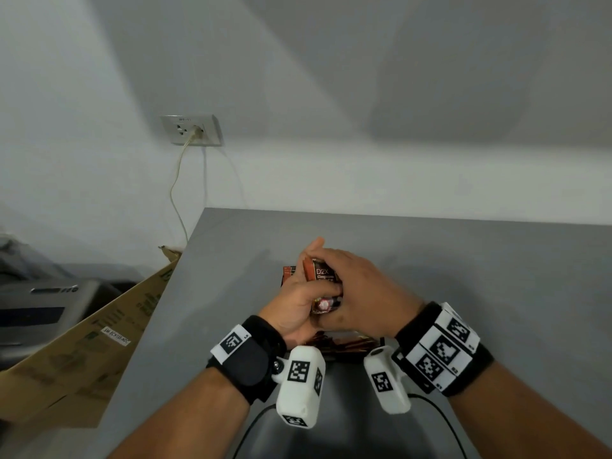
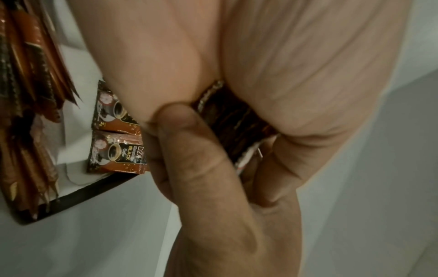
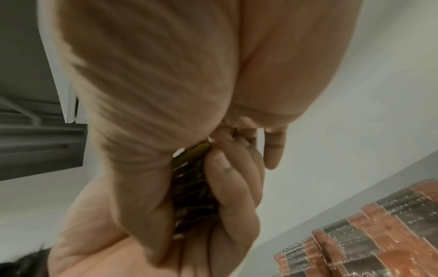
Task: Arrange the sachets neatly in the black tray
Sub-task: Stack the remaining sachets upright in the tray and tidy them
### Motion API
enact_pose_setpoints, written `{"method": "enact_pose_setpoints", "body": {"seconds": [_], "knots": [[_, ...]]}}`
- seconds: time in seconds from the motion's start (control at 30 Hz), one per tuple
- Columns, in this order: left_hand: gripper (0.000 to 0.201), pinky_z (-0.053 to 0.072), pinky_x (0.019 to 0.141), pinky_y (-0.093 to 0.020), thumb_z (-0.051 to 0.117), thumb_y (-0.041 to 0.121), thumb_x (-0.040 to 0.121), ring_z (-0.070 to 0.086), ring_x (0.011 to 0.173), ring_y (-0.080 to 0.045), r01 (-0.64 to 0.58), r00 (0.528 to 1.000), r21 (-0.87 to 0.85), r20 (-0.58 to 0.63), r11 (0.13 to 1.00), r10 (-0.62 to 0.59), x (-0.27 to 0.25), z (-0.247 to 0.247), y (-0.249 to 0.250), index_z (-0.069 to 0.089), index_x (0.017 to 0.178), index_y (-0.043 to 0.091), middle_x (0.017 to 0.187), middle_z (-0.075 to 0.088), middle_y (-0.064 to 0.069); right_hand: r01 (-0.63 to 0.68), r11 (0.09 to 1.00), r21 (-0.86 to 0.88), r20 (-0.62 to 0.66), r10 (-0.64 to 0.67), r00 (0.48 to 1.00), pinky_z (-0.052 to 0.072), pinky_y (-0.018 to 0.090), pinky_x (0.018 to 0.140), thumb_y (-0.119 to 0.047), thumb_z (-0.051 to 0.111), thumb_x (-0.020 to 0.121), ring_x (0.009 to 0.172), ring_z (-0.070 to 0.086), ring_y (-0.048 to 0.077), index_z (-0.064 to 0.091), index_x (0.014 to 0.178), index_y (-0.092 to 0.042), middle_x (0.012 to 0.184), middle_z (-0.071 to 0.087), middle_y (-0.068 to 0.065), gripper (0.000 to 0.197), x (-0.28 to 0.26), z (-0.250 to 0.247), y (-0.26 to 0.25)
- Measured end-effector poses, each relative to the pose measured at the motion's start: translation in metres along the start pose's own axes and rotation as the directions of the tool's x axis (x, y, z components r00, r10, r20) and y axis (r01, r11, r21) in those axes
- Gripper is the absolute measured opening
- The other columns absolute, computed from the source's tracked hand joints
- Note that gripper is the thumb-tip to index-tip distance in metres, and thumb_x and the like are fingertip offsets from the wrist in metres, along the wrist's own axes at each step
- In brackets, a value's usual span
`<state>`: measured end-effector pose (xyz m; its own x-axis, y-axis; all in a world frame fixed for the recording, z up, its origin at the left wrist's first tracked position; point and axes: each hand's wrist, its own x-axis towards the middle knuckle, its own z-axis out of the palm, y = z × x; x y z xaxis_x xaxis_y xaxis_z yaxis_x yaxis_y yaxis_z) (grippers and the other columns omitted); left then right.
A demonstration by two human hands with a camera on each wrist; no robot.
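Both hands hold one stack of brown-and-black coffee sachets (image 1: 323, 281) upright above the grey counter. My left hand (image 1: 296, 293) grips the stack from the left and my right hand (image 1: 359, 289) wraps it from the right. In the left wrist view the stack (image 2: 233, 129) is squeezed between palm and fingers. The right wrist view shows only the stack's dark edges (image 3: 193, 189). Under the hands lies the black tray (image 2: 94, 189). Two flat sachets (image 2: 116, 150) lie side by side in it, next to long stick sachets (image 2: 26, 97).
More sachets (image 1: 344, 346) lie in the tray just behind my wrists, seen overlapping in rows (image 3: 384, 234). A cardboard box (image 1: 86, 352) leans at the counter's left edge. A wall socket (image 1: 192, 130) with a plugged cable is on the wall beyond.
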<state>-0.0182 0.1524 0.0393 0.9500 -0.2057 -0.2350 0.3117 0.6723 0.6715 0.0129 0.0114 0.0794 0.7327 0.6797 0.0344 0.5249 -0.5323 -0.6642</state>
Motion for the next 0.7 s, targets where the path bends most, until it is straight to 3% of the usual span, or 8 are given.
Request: {"method": "enact_pose_setpoints", "body": {"seconds": [0.1,0.17,0.27,0.33,0.4,0.47,0.57,0.7], "knots": [[0.081,0.043,0.101,-0.061,0.058,-0.007,0.071,0.062,0.109,-0.039,0.008,1.000,-0.047,0.022,0.999,-0.007,-0.003,0.002,0.004,0.048,0.143,0.030,0.124,0.062,-0.024,0.022,1.000,0.007,-0.033,-0.022,0.999,0.049,0.032,0.098,-0.032,0.085,0.065,0.109,0.056,0.005,0.048,0.137,-0.033,0.121,0.059,-0.013,0.081,0.002,0.003,0.002],[0.071,0.053,0.086,-0.048,0.057,-0.003,0.068,0.065,0.098,-0.034,0.041,0.999,-0.102,0.021,0.994,-0.040,-0.002,0.001,0.006,0.053,0.137,0.016,0.112,0.063,-0.022,0.043,0.999,0.009,-0.052,-0.042,0.998,0.048,0.032,0.099,-0.036,0.084,0.064,0.111,0.056,0.003,0.051,0.131,-0.036,0.121,0.059,-0.017,0.075,0.004,0.004,0.004],[0.065,0.058,0.070,-0.038,0.056,-0.005,0.065,0.066,0.084,-0.031,0.055,0.998,-0.027,-0.032,0.998,-0.056,-0.001,0.002,0.009,0.052,0.128,0.007,0.101,0.061,-0.023,0.031,0.999,-0.028,-0.016,-0.031,0.999,0.038,0.025,0.108,-0.043,0.087,0.063,0.122,0.048,0.001,0.048,0.138,-0.033,0.132,0.052,-0.018,0.086,0.004,0.004,0.005],[0.058,0.059,0.067,-0.039,0.054,-0.010,0.069,0.069,0.084,-0.032,0.010,0.998,0.029,-0.055,1.000,-0.009,0.000,0.001,0.013,0.054,0.126,0.003,0.101,0.064,-0.026,-0.027,0.999,0.040,-0.030,0.028,0.999,0.036,0.021,0.108,-0.051,0.086,0.065,0.125,0.045,0.001,0.045,0.144,-0.032,0.136,0.048,-0.017,0.091,0.002,-0.003,0.004],[0.060,0.060,0.073,-0.041,0.053,-0.014,0.074,0.069,0.091,-0.035,-0.033,0.997,0.080,-0.060,0.996,0.038,0.000,-0.003,0.018,0.054,0.131,0.005,0.108,0.067,-0.028,-0.093,0.980,0.176,-0.109,0.113,0.988,0.045,0.020,0.097,-0.043,0.079,0.080,0.113,0.054,0.002,0.050,0.141,-0.032,0.128,0.053,-0.016,0.069,0.001,-0.013,0.006],[0.068,0.060,0.079,-0.045,0.057,-0.014,0.070,0.069,0.094,-0.036,-0.056,0.995,0.155,-0.069,0.986,0.067,0.001,-0.005,0.023,0.053,0.133,0.011,0.111,0.068,-0.027,-0.117,0.956,0.271,-0.169,0.167,0.971,0.054,0.026,0.086,-0.028,0.072,0.089,0.094,0.063,0.007,0.061,0.131,-0.031,0.112,0.063,-0.013,0.043,0.002,-0.022,0.010],[0.074,0.060,0.074,-0.041,0.062,-0.021,0.070,0.070,0.086,-0.032,-0.082,0.994,0.288,-0.049,0.954,0.100,0.003,-0.006,0.022,0.051,0.135,0.011,0.104,0.067,-0.027,-0.107,0.950,0.293,-0.175,0.163,0.971,0.057,0.031,0.082,-0.020,0.072,0.090,0.082,0.068,0.010,0.068,0.117,-0.030,0.096,0.070,-0.007,0.029,0.004,-0.024,0.018],[0.069,0.056,0.063,-0.029,0.061,-0.028,0.077,0.069,0.072,-0.019,-0.099,0.991,0.401,-0.043,0.911,0.126,0.001,-0.004,0.018,0.051,0.133,0.011,0.091,0.068,-0.016,-0.118,0.961,0.250,-0.173,0.164,0.971,0.048,0.021,0.067,-0.014,0.075,0.087,0.064,0.060,0.001,0.074,0.097,-0.026,0.075,0.067,-0.010,0.016,0.004,-0.022,0.020]]}}
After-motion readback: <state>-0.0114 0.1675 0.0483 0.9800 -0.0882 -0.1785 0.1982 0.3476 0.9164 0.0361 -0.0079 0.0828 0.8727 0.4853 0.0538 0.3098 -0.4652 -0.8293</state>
